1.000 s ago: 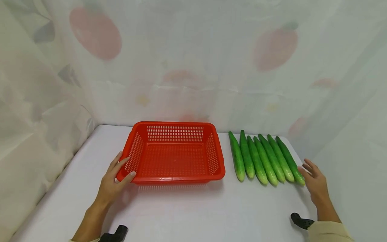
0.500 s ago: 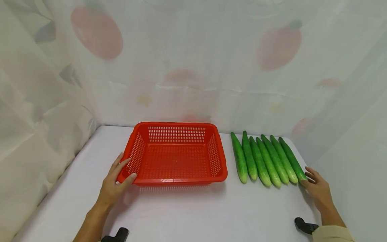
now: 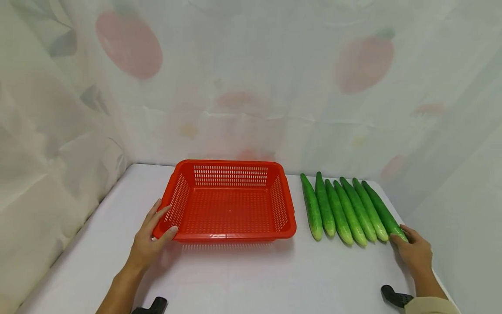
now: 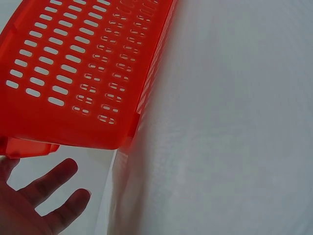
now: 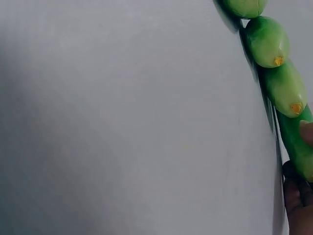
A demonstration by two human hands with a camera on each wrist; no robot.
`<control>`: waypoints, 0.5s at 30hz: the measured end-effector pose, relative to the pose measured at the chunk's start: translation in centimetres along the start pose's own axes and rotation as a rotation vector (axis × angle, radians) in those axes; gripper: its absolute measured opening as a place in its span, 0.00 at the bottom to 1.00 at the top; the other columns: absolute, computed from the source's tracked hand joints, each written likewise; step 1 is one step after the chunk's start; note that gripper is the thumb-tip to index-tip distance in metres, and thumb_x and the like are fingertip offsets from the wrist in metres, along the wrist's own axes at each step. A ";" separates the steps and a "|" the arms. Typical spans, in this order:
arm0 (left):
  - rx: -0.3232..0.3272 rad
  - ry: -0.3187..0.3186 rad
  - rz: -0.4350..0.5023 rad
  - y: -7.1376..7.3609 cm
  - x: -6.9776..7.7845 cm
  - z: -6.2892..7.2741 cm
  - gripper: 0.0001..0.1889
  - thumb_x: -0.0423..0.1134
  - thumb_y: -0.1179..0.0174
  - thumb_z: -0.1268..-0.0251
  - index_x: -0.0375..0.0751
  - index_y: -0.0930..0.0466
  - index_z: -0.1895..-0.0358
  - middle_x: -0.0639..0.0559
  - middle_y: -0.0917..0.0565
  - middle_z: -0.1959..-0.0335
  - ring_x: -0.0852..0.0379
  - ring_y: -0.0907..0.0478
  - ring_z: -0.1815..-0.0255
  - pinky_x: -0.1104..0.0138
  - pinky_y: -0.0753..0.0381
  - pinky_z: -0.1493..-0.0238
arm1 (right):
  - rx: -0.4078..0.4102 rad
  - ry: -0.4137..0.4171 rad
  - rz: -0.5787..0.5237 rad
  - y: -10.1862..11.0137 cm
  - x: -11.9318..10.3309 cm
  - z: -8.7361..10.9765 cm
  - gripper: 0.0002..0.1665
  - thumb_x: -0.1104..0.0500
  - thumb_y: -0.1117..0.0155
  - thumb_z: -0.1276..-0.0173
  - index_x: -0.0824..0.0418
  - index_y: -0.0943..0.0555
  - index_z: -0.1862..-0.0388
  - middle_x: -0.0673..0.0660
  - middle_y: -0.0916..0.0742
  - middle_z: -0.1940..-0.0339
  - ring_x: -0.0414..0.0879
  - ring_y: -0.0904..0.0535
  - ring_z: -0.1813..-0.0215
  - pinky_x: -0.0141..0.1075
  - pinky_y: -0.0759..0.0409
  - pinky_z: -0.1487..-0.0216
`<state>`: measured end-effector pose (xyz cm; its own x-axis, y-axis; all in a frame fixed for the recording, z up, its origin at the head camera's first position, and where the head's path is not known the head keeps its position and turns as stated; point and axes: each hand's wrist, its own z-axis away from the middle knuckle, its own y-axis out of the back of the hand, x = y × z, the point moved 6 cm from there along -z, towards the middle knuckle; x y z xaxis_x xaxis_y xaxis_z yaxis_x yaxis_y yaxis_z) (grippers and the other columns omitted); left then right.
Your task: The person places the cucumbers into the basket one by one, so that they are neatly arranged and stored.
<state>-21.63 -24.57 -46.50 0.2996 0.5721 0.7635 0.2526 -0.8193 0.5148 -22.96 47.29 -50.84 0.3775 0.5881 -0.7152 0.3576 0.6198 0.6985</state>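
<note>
A red perforated plastic basket (image 3: 231,237) stands on the white table with nothing inside it. My left hand (image 3: 144,249) touches its front left corner, fingers spread along the rim and thumb at the front edge. In the left wrist view, fingers (image 4: 51,182) show loosely apart beside the basket's end wall (image 4: 58,120). To the right lies a row of several green cucumbers (image 3: 340,211), pale ends toward me. My right hand (image 3: 416,253) grips the near end of the rightmost cucumber (image 3: 378,207), thumb on its left side, as the right wrist view also shows at the cucumber (image 5: 296,134).
Fabric with faded red fruit prints (image 3: 251,78) hangs behind the table, and crumpled fabric (image 3: 43,165) lines the left. A pale wall (image 3: 466,187) borders the right edge. Black wrist mounts (image 3: 396,296) sit at both wrists.
My right hand has come down onto the rightmost cucumber's near end and taken hold of it; that end has swung slightly right. The left hand stays at the basket corner.
</note>
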 end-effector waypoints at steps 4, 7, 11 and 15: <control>-0.003 0.009 -0.004 -0.1 -0.1 0.0 0.32 0.42 0.36 0.38 0.50 0.33 0.30 0.54 0.47 0.24 0.46 0.43 0.30 0.81 0.35 0.52 | 0.047 -0.081 -0.108 0.4 0.7 0.0 0.38 0.43 0.45 0.29 0.62 0.37 0.27 0.69 0.35 0.29 0.67 0.44 0.29 0.57 0.45 0.33; -0.005 0.011 0.003 -0.1 -0.1 0.0 0.32 0.42 0.36 0.38 0.50 0.33 0.30 0.54 0.47 0.24 0.46 0.43 0.30 0.82 0.35 0.52 | 0.081 -0.139 -0.195 0.8 1.1 0.1 0.40 0.42 0.45 0.30 0.60 0.38 0.26 0.67 0.35 0.28 0.63 0.43 0.29 0.53 0.44 0.33; -0.005 0.021 0.000 -0.2 -0.3 0.1 0.32 0.42 0.36 0.38 0.50 0.33 0.30 0.56 0.47 0.24 0.49 0.44 0.29 0.81 0.37 0.51 | 0.112 -0.192 -0.296 1.6 0.8 0.3 0.40 0.41 0.44 0.30 0.57 0.38 0.25 0.64 0.36 0.27 0.56 0.41 0.30 0.42 0.38 0.35; -0.002 0.023 -0.005 -0.1 -0.3 0.1 0.32 0.42 0.36 0.38 0.50 0.33 0.29 0.57 0.47 0.24 0.54 0.44 0.29 0.82 0.37 0.50 | 0.107 -0.233 -0.464 2.5 -0.2 0.5 0.41 0.44 0.37 0.34 0.54 0.37 0.26 0.57 0.32 0.30 0.46 0.35 0.35 0.30 0.34 0.40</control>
<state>-21.63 -24.69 -46.86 0.2770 0.5749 0.7699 0.2524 -0.8166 0.5190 -21.69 48.49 -48.96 0.3339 0.1257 -0.9342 0.6129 0.7240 0.3165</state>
